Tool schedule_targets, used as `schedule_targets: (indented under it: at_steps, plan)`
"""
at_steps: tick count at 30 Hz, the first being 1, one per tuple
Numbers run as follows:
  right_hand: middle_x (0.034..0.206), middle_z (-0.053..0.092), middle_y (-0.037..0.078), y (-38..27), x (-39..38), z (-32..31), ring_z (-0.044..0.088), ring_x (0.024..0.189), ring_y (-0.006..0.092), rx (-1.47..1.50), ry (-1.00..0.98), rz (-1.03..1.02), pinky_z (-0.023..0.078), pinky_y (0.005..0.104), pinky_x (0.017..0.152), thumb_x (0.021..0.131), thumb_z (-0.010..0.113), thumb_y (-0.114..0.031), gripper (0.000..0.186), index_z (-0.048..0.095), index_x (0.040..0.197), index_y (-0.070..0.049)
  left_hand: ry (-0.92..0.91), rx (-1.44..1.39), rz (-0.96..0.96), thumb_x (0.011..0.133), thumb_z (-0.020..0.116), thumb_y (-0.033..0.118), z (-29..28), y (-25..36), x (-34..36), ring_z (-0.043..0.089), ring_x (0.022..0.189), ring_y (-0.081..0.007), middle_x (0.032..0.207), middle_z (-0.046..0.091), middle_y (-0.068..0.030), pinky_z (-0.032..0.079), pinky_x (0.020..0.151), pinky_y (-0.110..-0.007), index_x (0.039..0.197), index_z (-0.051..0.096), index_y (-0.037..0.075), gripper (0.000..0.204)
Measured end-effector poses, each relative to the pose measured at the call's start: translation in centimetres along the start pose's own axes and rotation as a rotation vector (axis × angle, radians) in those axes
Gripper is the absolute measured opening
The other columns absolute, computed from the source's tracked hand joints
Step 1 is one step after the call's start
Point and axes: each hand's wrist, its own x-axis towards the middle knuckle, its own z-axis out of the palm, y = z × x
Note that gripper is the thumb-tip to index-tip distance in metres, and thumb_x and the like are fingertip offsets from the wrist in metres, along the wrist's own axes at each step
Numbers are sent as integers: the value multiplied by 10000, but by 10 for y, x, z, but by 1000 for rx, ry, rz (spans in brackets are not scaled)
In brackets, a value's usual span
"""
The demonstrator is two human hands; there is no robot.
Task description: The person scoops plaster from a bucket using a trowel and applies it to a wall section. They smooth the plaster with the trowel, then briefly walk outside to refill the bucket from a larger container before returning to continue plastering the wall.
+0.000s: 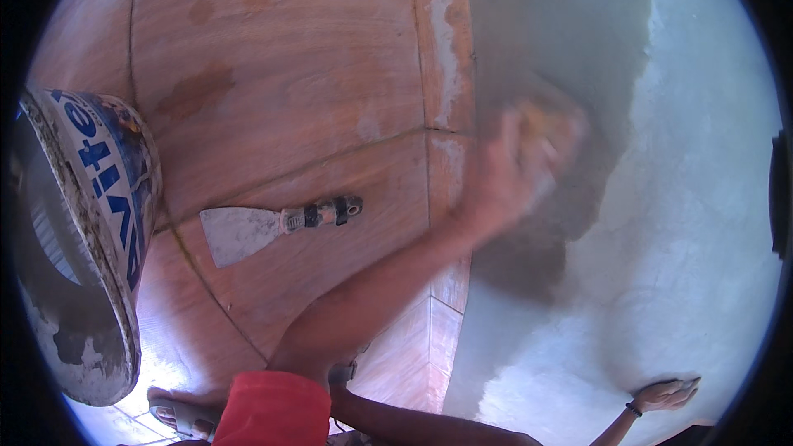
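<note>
Along the wall (686, 223), my left hand (500, 177) is smeared by motion. Its fingers close round a blurred yellowish block that looks like a sponge (552, 125), over a darker, damp-looking grey patch (545, 25). My left arm, in a red sleeve (271, 409), reaches from the lower left across the tiles. At the lower right, my right hand (663, 395) rests against the paler wall surface, fingers stretched out, a dark band at the wrist. A wide putty knife (244, 233) with a worn, dirty handle lies on the floor, left of my left forearm.
A plaster-crusted white and blue bucket (124, 173) stands at the left, its mouth partly in view. Reddish-brown floor tiles (281, 58) meet a tile skirting strip (446, 41) at the wall's foot. A sandalled foot (186, 419) shows at the lower left.
</note>
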Motion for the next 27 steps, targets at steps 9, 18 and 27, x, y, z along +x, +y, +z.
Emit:
schedule_targets:
  at_steps: [9, 18, 27]
  plan:
    - [1334, 420, 135, -22, 7, 3, 326, 1256, 285, 49, 11, 47, 236, 443, 1040, 940, 260, -405, 545, 418, 1318, -46, 124, 167, 267, 802, 611, 198, 2, 2, 51, 598, 816, -335, 893, 591, -188, 472, 732, -398, 1079, 505, -12, 363]
    - [1311, 455, 122, -12, 2, -4, 360, 1234, 293, 34, 47, -32, 255, 442, 1016, 936, 259, -442, 555, 449, 1306, -74, -46, -37, 79, 811, 600, 209, -3, 5, 4, 581, 893, -267, 966, 567, -188, 464, 785, -375, 1113, 492, -23, 395]
    - [1336, 419, 135, -21, 8, 1, 322, 1260, 295, 12, 27, 29, 245, 455, 1034, 947, 204, -475, 603, 405, 1329, -54, 156, 62, 276, 733, 640, 136, -4, 6, 89, 553, 850, -373, 889, 552, -220, 442, 764, -410, 934, 508, -23, 288]
